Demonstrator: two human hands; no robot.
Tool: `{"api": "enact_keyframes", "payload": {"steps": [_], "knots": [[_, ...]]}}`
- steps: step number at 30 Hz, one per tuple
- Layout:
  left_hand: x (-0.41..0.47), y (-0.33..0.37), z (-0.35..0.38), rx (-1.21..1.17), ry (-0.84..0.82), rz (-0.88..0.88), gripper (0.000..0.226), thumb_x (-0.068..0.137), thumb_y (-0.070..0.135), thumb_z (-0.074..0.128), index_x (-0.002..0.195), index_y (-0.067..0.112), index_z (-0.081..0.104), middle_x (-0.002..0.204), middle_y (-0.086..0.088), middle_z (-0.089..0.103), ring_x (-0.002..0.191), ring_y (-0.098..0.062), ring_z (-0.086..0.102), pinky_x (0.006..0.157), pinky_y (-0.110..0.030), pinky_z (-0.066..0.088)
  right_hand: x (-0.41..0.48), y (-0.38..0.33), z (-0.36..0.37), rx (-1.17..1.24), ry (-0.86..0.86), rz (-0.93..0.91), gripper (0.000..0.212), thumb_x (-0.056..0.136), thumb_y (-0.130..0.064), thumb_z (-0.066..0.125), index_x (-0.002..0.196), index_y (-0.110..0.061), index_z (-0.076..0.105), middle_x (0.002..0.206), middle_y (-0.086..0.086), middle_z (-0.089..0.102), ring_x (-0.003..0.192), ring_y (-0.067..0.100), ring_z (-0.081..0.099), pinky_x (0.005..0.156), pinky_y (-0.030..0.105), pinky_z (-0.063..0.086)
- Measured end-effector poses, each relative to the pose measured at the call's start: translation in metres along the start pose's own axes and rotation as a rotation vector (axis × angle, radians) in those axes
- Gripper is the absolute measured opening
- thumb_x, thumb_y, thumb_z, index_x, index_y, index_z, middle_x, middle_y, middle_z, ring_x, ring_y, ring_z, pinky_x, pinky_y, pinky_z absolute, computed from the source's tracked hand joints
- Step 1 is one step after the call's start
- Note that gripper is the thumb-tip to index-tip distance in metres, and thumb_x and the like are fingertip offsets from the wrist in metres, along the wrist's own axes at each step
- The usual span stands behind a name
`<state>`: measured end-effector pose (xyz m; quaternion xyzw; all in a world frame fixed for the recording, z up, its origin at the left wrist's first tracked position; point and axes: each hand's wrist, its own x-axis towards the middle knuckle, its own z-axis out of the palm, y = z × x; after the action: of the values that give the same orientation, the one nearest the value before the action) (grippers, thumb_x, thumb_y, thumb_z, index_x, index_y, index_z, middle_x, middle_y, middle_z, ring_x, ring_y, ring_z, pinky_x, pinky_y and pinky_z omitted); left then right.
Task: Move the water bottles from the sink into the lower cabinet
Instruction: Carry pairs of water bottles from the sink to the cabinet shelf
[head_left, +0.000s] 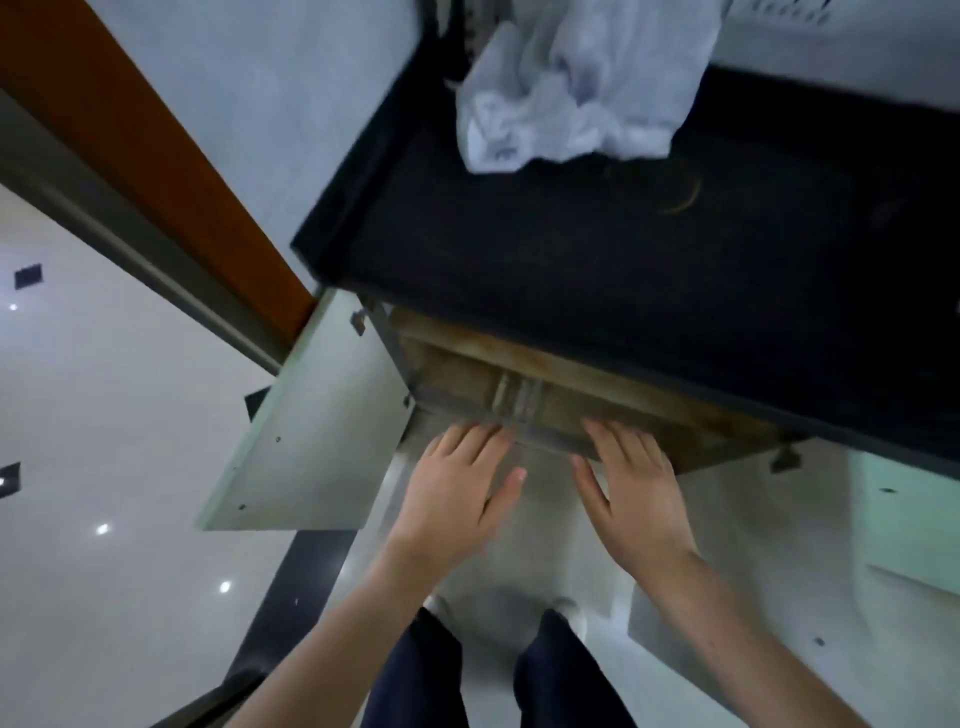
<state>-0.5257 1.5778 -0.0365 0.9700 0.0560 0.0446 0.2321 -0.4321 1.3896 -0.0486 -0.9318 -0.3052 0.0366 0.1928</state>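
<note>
Both hands are empty, fingers straight, held apart with a gap between them. The left hand (457, 483) and right hand (628, 488) reach the front lip of the lower cabinet (597, 410), which opens straight ahead under the front edge of the dark desk (623, 249). Its 2 doors (311, 426) stand swung wide. Pale blurred shapes (514, 397) stand upright inside, between the hands and about equally near each. They may be water bottles, but I cannot tell. No sink is in view.

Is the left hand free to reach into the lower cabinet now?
Probably yes: the left hand is empty at the lower cabinet opening, the cabinet door swung wide, nothing between.
</note>
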Motion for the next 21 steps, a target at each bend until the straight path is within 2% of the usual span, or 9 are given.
{"api": "enact_keyframes", "payload": {"steps": [5,10,16,19,21], "knots": [[0.017,0.059,-0.107,0.115,0.061,0.267,0.052,0.099,0.044,0.037,0.132,0.011,0.059,0.129,-0.005,0.064,0.120,-0.025,0.057,0.102,-0.038,0.045,-0.016,-0.032,-0.117,-0.080,0.203,-0.005,0.051,0.098,-0.040,0.039,0.132,-0.008,0.058,0.126,0.009,0.063,0.117,0.028,0.056,0.100,0.042,0.047],[0.007,0.073,-0.137,0.064,0.100,0.422,0.053,0.099,0.044,0.038,0.138,0.013,0.056,0.138,-0.004,0.059,0.132,-0.024,0.050,0.112,-0.042,0.038,-0.073,-0.056,-0.147,-0.146,0.377,0.184,0.051,0.098,-0.041,0.041,0.134,-0.010,0.057,0.131,0.007,0.061,0.122,0.027,0.054,0.103,0.043,0.045],[-0.045,0.050,-0.095,0.019,-0.200,0.499,0.066,0.100,0.057,0.017,0.143,0.020,0.050,0.145,0.002,0.052,0.137,-0.021,0.044,0.112,-0.044,0.039,-0.193,-0.102,-0.090,-0.128,0.368,0.600,0.054,0.097,-0.049,0.036,0.135,-0.015,0.055,0.131,0.003,0.060,0.119,0.029,0.053,0.096,0.044,0.048],[-0.063,0.049,-0.077,0.018,-0.316,0.554,0.075,0.095,0.065,0.008,0.145,0.024,0.047,0.146,0.006,0.050,0.138,-0.016,0.041,0.115,-0.039,0.034,-0.242,-0.121,-0.078,-0.141,0.349,0.750,0.053,0.097,-0.050,0.036,0.134,-0.017,0.055,0.131,0.001,0.060,0.119,0.027,0.053,0.093,0.041,0.049],[-0.065,0.062,-0.070,0.012,-0.363,0.614,0.081,0.092,0.069,0.002,0.146,0.026,0.045,0.148,0.009,0.047,0.140,-0.013,0.038,0.116,-0.034,0.030,-0.266,-0.126,-0.085,-0.149,0.395,0.831,0.052,0.096,-0.048,0.038,0.133,-0.016,0.056,0.130,0.002,0.061,0.119,0.027,0.053,0.092,0.041,0.049]]}}
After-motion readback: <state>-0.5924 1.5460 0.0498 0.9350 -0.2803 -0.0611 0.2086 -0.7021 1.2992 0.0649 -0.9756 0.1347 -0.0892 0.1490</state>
